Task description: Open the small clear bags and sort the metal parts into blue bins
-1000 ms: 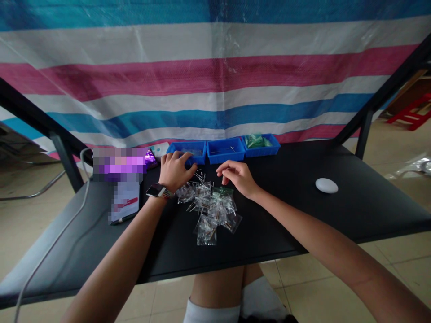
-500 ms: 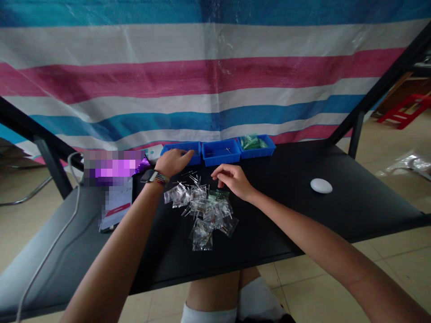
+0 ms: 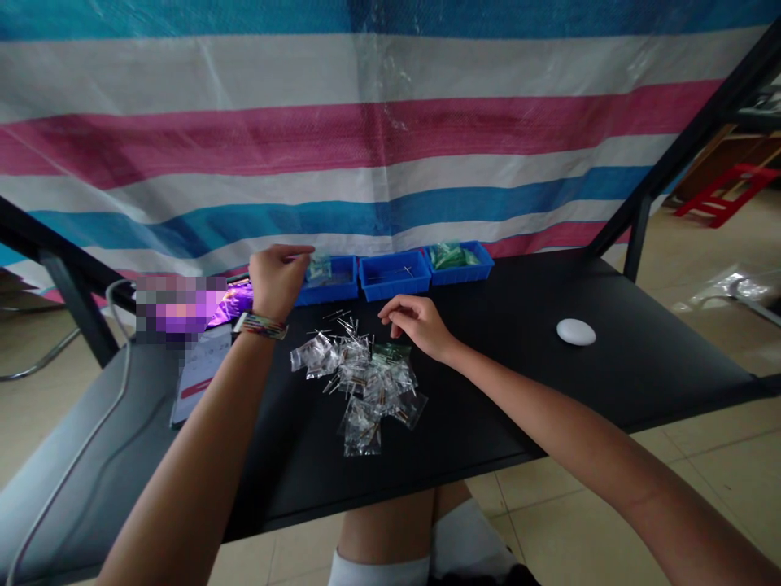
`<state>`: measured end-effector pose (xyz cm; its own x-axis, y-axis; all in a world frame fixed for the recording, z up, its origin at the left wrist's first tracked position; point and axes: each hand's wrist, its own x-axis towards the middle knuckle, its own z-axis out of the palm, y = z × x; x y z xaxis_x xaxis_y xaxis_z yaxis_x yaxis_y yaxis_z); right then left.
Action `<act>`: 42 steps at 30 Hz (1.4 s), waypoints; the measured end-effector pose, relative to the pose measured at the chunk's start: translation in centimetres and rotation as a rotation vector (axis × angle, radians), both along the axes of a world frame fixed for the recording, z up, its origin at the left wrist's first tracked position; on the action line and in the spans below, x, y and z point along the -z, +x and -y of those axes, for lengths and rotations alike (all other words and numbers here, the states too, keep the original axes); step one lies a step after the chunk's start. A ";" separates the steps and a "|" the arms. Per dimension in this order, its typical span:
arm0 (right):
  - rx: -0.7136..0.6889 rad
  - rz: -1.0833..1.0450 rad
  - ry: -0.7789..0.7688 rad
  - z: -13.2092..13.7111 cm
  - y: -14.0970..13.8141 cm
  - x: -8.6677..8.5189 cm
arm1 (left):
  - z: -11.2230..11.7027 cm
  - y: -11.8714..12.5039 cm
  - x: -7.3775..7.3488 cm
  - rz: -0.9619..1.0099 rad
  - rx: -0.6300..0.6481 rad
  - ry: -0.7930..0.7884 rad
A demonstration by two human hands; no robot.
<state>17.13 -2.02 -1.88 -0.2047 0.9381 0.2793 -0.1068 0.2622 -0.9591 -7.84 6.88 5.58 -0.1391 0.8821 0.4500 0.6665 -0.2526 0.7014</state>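
Note:
My left hand [image 3: 279, 281] is raised at the left blue bin [image 3: 342, 285], its fingers closed on a small clear plastic bag [image 3: 319, 267] that hangs over the bin. Just right of the pile, my right hand [image 3: 421, 324] hovers low with curled fingers; whatever is between them, if anything, is hidden. Between my arms lies a heap of small clear bags [image 3: 366, 374] with thin metal pieces inside. Several loose metal pins [image 3: 347, 325] are scattered at its far edge. One bag [image 3: 394, 353] in the heap looks green.
The middle blue bin [image 3: 395, 285] holds a few thin pins, and the right blue bin [image 3: 460, 273] green bags. A white oval object [image 3: 576, 332] sits on the black table [image 3: 500, 391]. At left are a purple shiny packet [image 3: 235, 303], a phone-like slab [image 3: 198, 366] and a cable [image 3: 125, 358].
My left hand has risen and moved left from low over the left bin, and the small bag now shows at its fingers. My right hand has barely moved.

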 end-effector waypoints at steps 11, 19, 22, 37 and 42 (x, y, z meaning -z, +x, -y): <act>-0.198 -0.386 -0.414 -0.1 0.1 -0.8 | 6.9 5.2 2.0 0.653 0.560 -0.186; 0.027 -0.414 -0.275 -0.7 0.3 -0.4 | 7.3 5.5 3.6 0.725 0.646 -0.262; 0.143 -0.402 -0.162 -0.9 0.4 -0.6 | 7.3 5.8 3.9 0.708 0.648 -0.288; 0.073 -0.159 -0.096 -0.4 0.4 -0.8 | 7.7 5.7 3.3 0.447 0.585 -0.204; 0.113 -0.151 -0.032 -0.5 0.3 -0.7 | 7.6 5.7 3.8 0.480 0.583 -0.242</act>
